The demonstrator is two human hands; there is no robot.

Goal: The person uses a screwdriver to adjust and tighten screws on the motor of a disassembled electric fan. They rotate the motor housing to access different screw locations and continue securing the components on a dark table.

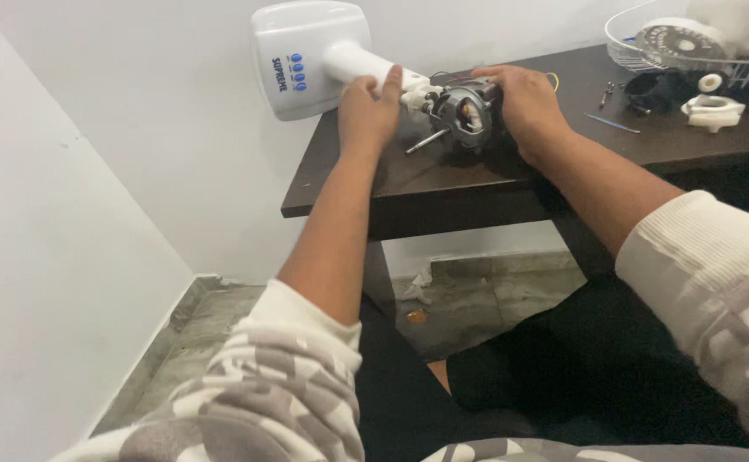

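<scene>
While two hands grip – left hand (368, 109), right hand (524, 101) – one fan motor (467, 113).

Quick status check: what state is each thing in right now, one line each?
Left hand: gripping the white fan neck.
Right hand: clasped on the motor.
Motor: bare, no cover, shaft sticking out.
Fan base: tipped on its side, past the table edge.
Wire guard: detached, lying on table.
White ring: loose on table.

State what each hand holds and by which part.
Left hand grips the white plastic fan neck near the motor end. Right hand grips the bare grey metal fan motor over its right side.
</scene>
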